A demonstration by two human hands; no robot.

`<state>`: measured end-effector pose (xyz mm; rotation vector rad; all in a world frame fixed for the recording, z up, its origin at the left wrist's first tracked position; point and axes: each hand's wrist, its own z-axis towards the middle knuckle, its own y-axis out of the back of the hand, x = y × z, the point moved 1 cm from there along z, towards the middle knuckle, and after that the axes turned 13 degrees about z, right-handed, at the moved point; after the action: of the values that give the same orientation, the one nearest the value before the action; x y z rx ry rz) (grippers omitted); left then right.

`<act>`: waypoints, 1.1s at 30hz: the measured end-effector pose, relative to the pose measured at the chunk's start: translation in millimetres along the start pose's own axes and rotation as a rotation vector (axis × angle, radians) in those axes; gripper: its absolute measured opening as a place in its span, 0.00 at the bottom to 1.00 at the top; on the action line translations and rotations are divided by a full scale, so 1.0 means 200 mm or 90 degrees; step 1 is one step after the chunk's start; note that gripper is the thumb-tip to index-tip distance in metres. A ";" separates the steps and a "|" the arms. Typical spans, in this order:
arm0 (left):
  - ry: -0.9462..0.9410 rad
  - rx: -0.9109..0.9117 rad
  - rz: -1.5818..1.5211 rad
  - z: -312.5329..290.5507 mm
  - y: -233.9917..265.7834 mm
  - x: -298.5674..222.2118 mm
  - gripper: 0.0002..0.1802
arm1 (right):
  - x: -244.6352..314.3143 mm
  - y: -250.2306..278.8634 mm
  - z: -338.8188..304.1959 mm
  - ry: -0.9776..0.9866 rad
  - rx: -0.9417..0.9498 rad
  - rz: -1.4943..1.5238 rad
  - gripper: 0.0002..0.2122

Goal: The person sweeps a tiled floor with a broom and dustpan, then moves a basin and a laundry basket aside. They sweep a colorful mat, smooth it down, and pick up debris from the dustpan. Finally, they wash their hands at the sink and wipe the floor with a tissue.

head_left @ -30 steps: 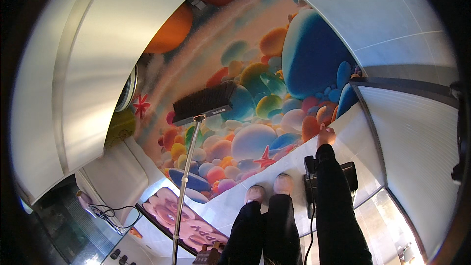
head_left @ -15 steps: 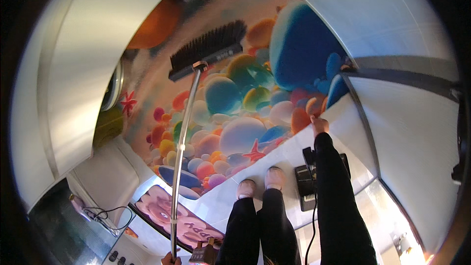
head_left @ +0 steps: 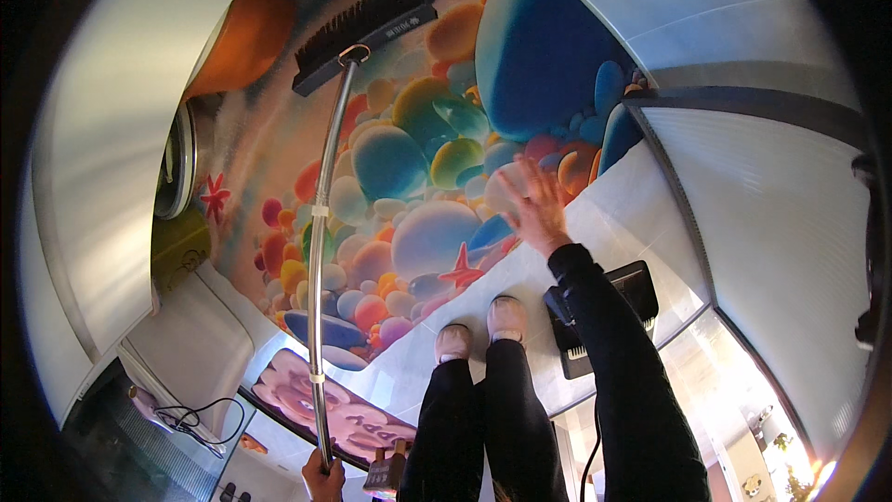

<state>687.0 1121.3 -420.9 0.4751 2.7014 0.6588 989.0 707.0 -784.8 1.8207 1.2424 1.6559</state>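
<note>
A broom with a long silver pole (head_left: 327,167) and a wide black bristle head (head_left: 372,37) stretches away from me over a floor mat (head_left: 437,232) printed with coloured pebbles. Its bristles face away from me. Low in the view, my left hand (head_left: 323,481) is wrapped round the near end of the pole. My right hand (head_left: 537,209) reaches forward in a black sleeve, fingers spread and somewhat blurred, with nothing in it. It appears over the near right part of the mat, apart from the broom; whether it touches the mat I cannot tell.
My feet in pale pink shoes (head_left: 506,318) stand on light tiles. Right of them lies a black box-like device (head_left: 636,293) with a cord. A ribbed panel (head_left: 762,204) rises at right. At left are a white cabinet side (head_left: 121,158) and a round appliance door (head_left: 177,163).
My right hand has moved left, its fingers now spread. The broom and the floor have shifted up and left in the view, and more of my left hand shows on the pole.
</note>
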 end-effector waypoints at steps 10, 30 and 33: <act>-0.051 -0.047 0.066 0.05 0.17 -0.18 0.25 | -0.16 0.11 -0.19 -0.132 0.106 -0.030 0.42; -0.515 -0.098 0.301 0.33 -0.48 -1.21 0.35 | 0.26 -0.57 -1.16 -0.345 0.281 0.285 0.22; -0.432 -0.019 0.282 0.22 -0.51 -1.06 0.35 | 0.28 -0.60 -1.16 -0.416 0.182 0.424 0.20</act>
<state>869.3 970.9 -460.6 1.0820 1.9549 0.5158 725.3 752.3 -789.0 2.8528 0.6291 0.9791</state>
